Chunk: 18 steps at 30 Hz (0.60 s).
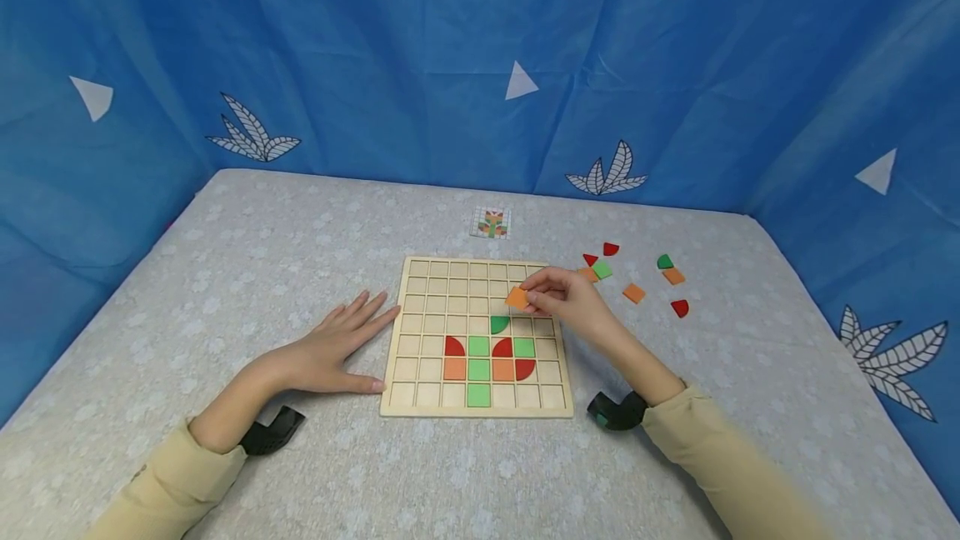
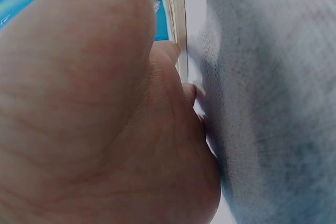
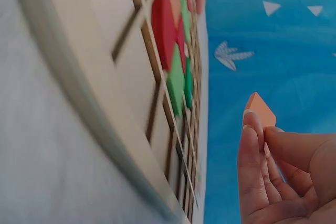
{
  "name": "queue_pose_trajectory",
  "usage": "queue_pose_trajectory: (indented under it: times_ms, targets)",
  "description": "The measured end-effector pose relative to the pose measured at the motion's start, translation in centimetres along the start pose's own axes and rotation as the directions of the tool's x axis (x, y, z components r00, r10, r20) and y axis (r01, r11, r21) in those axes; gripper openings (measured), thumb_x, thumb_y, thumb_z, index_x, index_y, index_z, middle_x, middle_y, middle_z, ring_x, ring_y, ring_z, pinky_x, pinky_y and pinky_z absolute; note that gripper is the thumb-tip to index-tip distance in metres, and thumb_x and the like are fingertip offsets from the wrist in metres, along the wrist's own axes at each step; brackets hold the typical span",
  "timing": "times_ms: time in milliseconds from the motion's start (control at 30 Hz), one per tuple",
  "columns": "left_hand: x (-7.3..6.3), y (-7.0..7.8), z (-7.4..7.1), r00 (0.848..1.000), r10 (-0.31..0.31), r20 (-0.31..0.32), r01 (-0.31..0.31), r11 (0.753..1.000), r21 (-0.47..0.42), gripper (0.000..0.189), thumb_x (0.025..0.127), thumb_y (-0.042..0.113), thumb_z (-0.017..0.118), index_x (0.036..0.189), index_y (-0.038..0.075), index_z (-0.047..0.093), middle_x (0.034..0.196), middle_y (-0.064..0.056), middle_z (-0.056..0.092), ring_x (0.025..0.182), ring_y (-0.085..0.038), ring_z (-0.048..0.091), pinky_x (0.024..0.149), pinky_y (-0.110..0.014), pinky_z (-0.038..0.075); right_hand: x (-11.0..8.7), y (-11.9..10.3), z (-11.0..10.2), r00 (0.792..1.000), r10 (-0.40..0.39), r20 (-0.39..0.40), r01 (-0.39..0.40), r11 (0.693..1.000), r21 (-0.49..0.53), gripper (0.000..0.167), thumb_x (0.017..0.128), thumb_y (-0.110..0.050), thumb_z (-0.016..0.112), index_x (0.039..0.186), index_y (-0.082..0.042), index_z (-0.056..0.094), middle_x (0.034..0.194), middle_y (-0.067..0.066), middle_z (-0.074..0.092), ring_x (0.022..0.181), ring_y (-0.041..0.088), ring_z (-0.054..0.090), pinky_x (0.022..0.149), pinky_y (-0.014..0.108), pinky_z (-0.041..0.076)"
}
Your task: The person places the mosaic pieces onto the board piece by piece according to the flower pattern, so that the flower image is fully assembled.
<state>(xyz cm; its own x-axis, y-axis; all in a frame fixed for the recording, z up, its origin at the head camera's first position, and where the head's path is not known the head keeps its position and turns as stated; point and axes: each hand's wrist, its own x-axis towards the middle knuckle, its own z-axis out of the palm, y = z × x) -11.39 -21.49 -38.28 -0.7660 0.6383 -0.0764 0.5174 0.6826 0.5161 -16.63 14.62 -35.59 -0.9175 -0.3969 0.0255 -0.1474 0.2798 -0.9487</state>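
Note:
My right hand pinches an orange square tile between thumb and fingertips, over the upper right part of a wooden grid board. The right wrist view shows the same orange tile held up above the board's surface. With fingers spread, my left hand lies flat on the table, its fingertips and thumb at the board's left edge. Set in the board's cells are light green squares, orange squares, red quarter-circles and one dark green quarter-circle.
Loose tiles lie right of the board: an orange square, a light green square, red quarter-circles, a dark green one and others. A small pattern card lies behind the board. Blue curtains surround the table.

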Motion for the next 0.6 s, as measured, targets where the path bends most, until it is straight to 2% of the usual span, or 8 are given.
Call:
queue_pose_trajectory:
  times_ms: [133,267,600]
  targets:
    - [0.0,0.0,0.0,1.000,-0.004,0.001,0.004,1.000,-0.006,0.098,0.079,0.058,0.065,0.150,0.008,0.019,0.154,-0.018,0.005,0.138,-0.037,-0.003,0.105,-0.058,0.002,1.1,0.2,1.7,0.999,-0.021,0.031,0.023,0.998,-0.061,0.012,0.091,0.003,0.058,0.101,0.007,0.063,0.085,0.011,0.065,0.074,0.024,0.065,0.068,0.033,0.054]
    - [0.1,-0.1,0.1,1.000,-0.001,-0.004,0.001,1.000,0.001,0.098,0.079,0.059,0.064,0.150,0.009,0.019,0.154,-0.018,0.005,0.138,-0.038,-0.003,0.105,-0.058,0.002,2.2,0.6,2.5,0.998,-0.039,0.040,0.045,0.988,-0.146,0.010,0.090,-0.001,0.061,0.098,0.001,0.067,0.082,0.005,0.064,0.073,0.019,0.060,0.064,0.028,0.049]
    - [-0.1,-0.2,0.3,1.000,-0.017,0.004,0.017,1.000,0.012,0.101,0.077,0.060,0.065,0.151,0.011,0.018,0.154,-0.016,0.004,0.139,-0.035,-0.004,0.106,-0.055,0.001,3.0,1.4,3.5,0.990,-0.032,0.136,0.060,0.977,-0.207,0.006,0.089,-0.005,0.064,0.093,-0.005,0.069,0.078,0.000,0.064,0.073,0.017,0.058,0.068,0.031,0.046]
